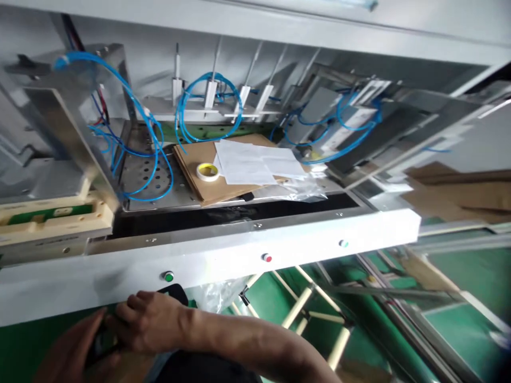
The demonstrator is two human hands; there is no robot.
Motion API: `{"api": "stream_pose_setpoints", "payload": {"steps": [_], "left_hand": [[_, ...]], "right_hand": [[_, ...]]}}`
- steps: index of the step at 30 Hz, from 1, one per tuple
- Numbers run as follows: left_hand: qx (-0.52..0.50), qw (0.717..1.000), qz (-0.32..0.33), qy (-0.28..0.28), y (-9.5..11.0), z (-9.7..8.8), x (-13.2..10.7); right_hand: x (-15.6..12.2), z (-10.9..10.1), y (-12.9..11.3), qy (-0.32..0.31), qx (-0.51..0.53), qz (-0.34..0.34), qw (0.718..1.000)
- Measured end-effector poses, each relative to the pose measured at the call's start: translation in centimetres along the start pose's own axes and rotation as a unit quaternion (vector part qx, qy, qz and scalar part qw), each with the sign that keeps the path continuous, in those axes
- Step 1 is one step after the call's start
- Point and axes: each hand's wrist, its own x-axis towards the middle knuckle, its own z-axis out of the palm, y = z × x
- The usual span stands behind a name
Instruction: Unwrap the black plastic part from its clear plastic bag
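Below the left part of the white rail (223,254), the right hand (149,322) has its fingers bent near a dark object (99,347) too blurred to identify; whether it grips that object, I cannot tell. The left hand (72,346) is a blur farther left below the rail, its opening and hold unclear. A green button (169,276) sits on the rail just above the right hand. Behind the rail lie cardboard sheets (191,154), bearing a tape roll (208,178) and white papers (247,162).
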Motion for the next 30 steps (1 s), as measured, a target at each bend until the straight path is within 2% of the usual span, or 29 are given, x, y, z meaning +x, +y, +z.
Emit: {"api": "stream_pose_setpoints", "payload": {"steps": [3,5,7,9,10,13,15,19,23,26,30], "left_hand": [[0.022,0.995,0.082,-0.049,3.2,2.0,2.4],[0.030,0.993,0.082,-0.073,5.2,2.8,3.9],[0.027,0.994,0.057,-0.086,6.3,2.9,5.4],[0.037,0.997,0.012,-0.072,6.6,2.5,6.8],[0.044,0.997,-0.010,-0.054,6.7,2.2,7.5],[0.070,0.997,-0.035,-0.014,7.6,1.7,9.9],[0.075,0.997,-0.010,-0.003,9.0,2.2,11.8],[0.065,0.992,0.102,0.019,12.3,5.1,16.0],[0.067,0.977,0.202,0.004,14.5,8.0,19.3],[0.036,0.974,0.225,-0.015,15.4,9.4,20.6],[0.017,0.975,0.220,-0.037,15.6,10.7,21.3]], "right_hand": [[-4.1,-2.4,0.9,0.013,-0.024,0.033,0.999],[-7.0,-4.1,1.4,0.058,-0.035,0.029,0.997],[-10.5,-5.0,1.5,0.142,-0.030,0.054,0.988],[-14.4,-4.9,1.4,0.214,-0.025,0.140,0.967],[-16.4,-4.5,1.4,0.225,-0.033,0.201,0.953],[-21.4,-2.7,2.3,0.200,-0.082,0.345,0.913],[-23.6,-1.5,3.4,0.176,-0.099,0.390,0.899],[-25.6,-0.1,4.6,0.160,-0.076,0.379,0.909],[-26.0,0.9,4.4,0.167,-0.072,0.379,0.907],[-25.9,1.5,4.1,0.179,-0.074,0.388,0.901],[-25.9,1.7,4.1,0.175,-0.069,0.396,0.899]]}}
